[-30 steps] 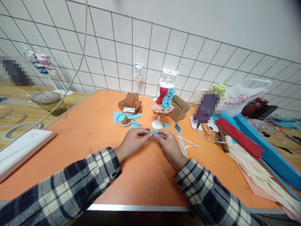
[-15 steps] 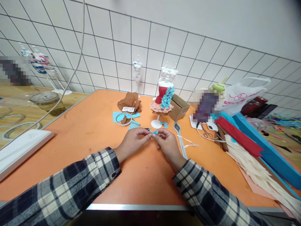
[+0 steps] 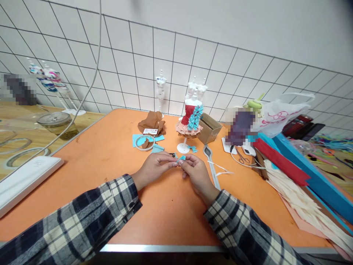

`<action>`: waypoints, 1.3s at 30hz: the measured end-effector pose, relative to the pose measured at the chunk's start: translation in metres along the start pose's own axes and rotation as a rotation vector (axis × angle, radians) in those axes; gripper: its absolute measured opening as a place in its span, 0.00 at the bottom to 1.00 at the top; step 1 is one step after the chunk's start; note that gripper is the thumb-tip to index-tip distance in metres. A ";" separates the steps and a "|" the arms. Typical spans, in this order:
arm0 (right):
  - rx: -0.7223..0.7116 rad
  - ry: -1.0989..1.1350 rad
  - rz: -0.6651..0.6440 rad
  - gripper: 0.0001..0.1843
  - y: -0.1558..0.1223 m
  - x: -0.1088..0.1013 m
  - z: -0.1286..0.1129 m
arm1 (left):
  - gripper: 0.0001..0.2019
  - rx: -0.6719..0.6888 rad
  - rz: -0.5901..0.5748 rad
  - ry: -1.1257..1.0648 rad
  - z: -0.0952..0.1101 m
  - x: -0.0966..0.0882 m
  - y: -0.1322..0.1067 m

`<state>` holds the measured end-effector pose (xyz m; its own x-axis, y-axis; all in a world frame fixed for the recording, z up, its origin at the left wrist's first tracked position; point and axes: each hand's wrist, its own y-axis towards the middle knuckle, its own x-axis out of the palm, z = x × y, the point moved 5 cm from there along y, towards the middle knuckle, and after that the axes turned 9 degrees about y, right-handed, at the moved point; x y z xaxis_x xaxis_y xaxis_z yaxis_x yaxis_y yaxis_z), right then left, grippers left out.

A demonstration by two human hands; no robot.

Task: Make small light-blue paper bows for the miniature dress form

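Between my fingertips is a small piece of folded blue crepe paper (image 3: 181,159). My left hand (image 3: 156,165) pinches its left end, and my right hand (image 3: 197,171) pinches the right side; both are closed on it above the orange table. Just behind stands a small white dress form (image 3: 189,114) with a red bodice, a ruffled pink and brown skirt and blue paper bows down one side. A loose blue bow (image 3: 193,149) lies by its round base. A small dark object (image 3: 173,155) beyond my left fingers is partly hidden.
A tape roll (image 3: 145,142) lies on blue paper beside crumpled brown paper (image 3: 152,122). On the right are a cardboard box (image 3: 210,129), scissors (image 3: 243,158), a grey strap (image 3: 211,167) and layered coloured crepe paper (image 3: 286,162). A white box (image 3: 30,180) sits at left.
The blue paper shows more between my fingertips, its folded end now fanned upward. My hands stay in nearly the same place; the whole view has shifted slightly.
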<state>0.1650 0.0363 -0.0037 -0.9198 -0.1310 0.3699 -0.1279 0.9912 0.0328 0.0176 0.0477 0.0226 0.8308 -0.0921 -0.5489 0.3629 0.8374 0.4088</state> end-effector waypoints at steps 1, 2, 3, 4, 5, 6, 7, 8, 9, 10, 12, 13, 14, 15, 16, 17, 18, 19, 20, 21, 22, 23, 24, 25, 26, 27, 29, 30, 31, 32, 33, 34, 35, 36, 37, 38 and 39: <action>-0.005 -0.010 -0.002 0.13 0.000 0.000 -0.001 | 0.06 -0.023 0.004 -0.021 -0.001 0.000 0.000; -0.012 -0.022 -0.004 0.13 0.000 0.000 -0.001 | 0.07 -0.052 0.010 -0.047 -0.001 0.001 -0.001; -0.020 -0.035 -0.007 0.13 0.000 0.000 -0.002 | 0.08 -0.085 0.015 -0.077 -0.002 0.002 -0.001; -0.029 -0.051 -0.012 0.13 0.001 0.000 -0.003 | 0.09 -0.120 0.019 -0.104 -0.004 0.002 -0.001; -0.035 -0.068 -0.021 0.13 0.000 0.000 -0.004 | 0.10 -0.152 0.025 -0.123 -0.005 0.003 -0.001; -0.039 -0.086 -0.030 0.13 0.000 0.001 -0.004 | 0.11 -0.178 0.029 -0.127 -0.006 0.004 -0.001; -0.037 -0.099 -0.038 0.13 0.000 0.001 -0.005 | 0.11 -0.196 0.035 -0.116 -0.008 0.004 -0.001; -0.027 -0.105 -0.040 0.14 0.000 0.001 -0.004 | 0.11 -0.203 0.043 -0.093 -0.009 0.004 -0.001; -0.010 -0.098 -0.035 0.15 0.000 0.000 -0.004 | 0.11 -0.195 0.054 -0.059 -0.009 0.004 -0.001; 0.011 -0.078 -0.025 0.16 0.000 -0.001 -0.003 | 0.11 -0.171 0.067 -0.016 -0.008 0.003 0.000; 0.073 -0.014 -0.019 0.18 0.001 -0.004 0.001 | 0.10 -0.064 0.093 0.096 -0.003 -0.002 0.000; 0.113 0.019 -0.032 0.19 0.001 -0.005 0.003 | 0.10 0.028 0.097 0.169 0.002 -0.005 0.000; 0.154 0.043 -0.062 0.20 0.001 -0.005 0.004 | 0.09 0.146 0.091 0.252 0.010 -0.008 0.000; 0.188 0.054 -0.106 0.20 0.002 -0.005 0.006 | 0.09 0.287 0.077 0.340 0.018 -0.010 -0.002; 0.205 0.048 -0.153 0.20 0.002 -0.004 0.006 | 0.09 0.449 0.046 0.432 0.027 -0.012 -0.005; 0.196 0.023 -0.195 0.20 0.002 -0.004 0.004 | 0.10 0.599 0.018 0.517 0.035 -0.014 -0.008; 0.160 -0.016 -0.225 0.18 0.003 -0.003 0.001 | 0.10 0.711 0.007 0.586 0.041 -0.017 -0.011; 0.108 -0.063 -0.243 0.16 0.003 -0.003 -0.003 | 0.10 0.755 0.009 0.655 0.044 -0.020 -0.012; 0.051 -0.110 -0.250 0.15 0.003 -0.003 -0.007 | 0.10 0.760 0.005 0.714 0.045 -0.023 -0.012; -0.002 -0.159 -0.249 0.13 0.003 -0.004 -0.011 | 0.10 0.755 -0.020 0.751 0.045 -0.024 -0.011; -0.050 -0.214 -0.251 0.12 0.003 -0.004 -0.015 | 0.11 0.739 -0.068 0.772 0.044 -0.022 -0.010; -0.092 -0.278 -0.262 0.11 0.002 -0.004 -0.017 | 0.12 0.723 -0.126 0.778 0.042 -0.019 -0.010; -0.131 -0.350 -0.282 0.10 0.002 -0.004 -0.020 | 0.13 0.714 -0.187 0.770 0.040 -0.015 -0.010; -0.168 -0.428 -0.308 0.09 0.001 -0.004 -0.021 | 0.14 0.709 -0.240 0.753 0.037 -0.011 -0.010; -0.205 -0.507 -0.340 0.08 0.001 -0.004 -0.023 | 0.15 0.708 -0.275 0.730 0.035 -0.006 -0.011; -0.237 -0.576 -0.372 0.08 0.000 -0.003 -0.024 | 0.15 0.709 -0.295 0.706 0.034 -0.003 -0.011; -0.284 -0.681 -0.427 0.07 -0.001 -0.003 -0.025 | 0.15 0.718 -0.315 0.669 0.033 0.003 -0.013; -0.309 -0.720 -0.442 0.07 -0.002 -0.003 -0.026 | 0.15 0.721 -0.320 0.664 0.033 0.005 -0.013; -0.338 -0.743 -0.441 0.08 -0.002 -0.003 -0.028 | 0.14 0.722 -0.324 0.673 0.033 0.006 -0.014; -0.365 -0.742 -0.418 0.09 -0.001 -0.004 -0.030 | 0.14 0.721 -0.324 0.694 0.033 0.007 -0.013; -0.381 -0.718 -0.369 0.11 -0.001 -0.005 -0.033 | 0.14 0.716 -0.318 0.723 0.033 0.007 -0.013; -0.382 -0.678 -0.297 0.11 0.001 -0.008 -0.034 | 0.14 0.707 -0.306 0.758 0.033 0.007 -0.012; -0.356 -0.625 -0.213 0.10 0.002 -0.012 -0.034 | 0.14 0.694 -0.290 0.794 0.032 0.006 -0.011; -0.299 -0.572 -0.139 0.10 0.004 -0.016 -0.031 | 0.15 0.682 -0.271 0.828 0.032 0.005 -0.010; -0.213 -0.524 -0.094 0.10 0.006 -0.018 -0.026 | 0.15 0.676 -0.249 0.855 0.031 0.003 -0.009; -0.110 -0.481 -0.081 0.12 0.006 -0.020 -0.020 | 0.15 0.675 -0.226 0.875 0.031 0.001 -0.009; -0.005 -0.431 -0.096 0.15 0.006 -0.019 -0.012 | 0.15 0.677 -0.205 0.888 0.031 0.000 -0.008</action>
<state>0.1863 0.0453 0.0008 -0.9746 -0.2168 -0.0566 -0.2198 0.9741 0.0530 0.0273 0.0242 0.0418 0.2339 0.4469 -0.8635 0.8351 0.3626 0.4138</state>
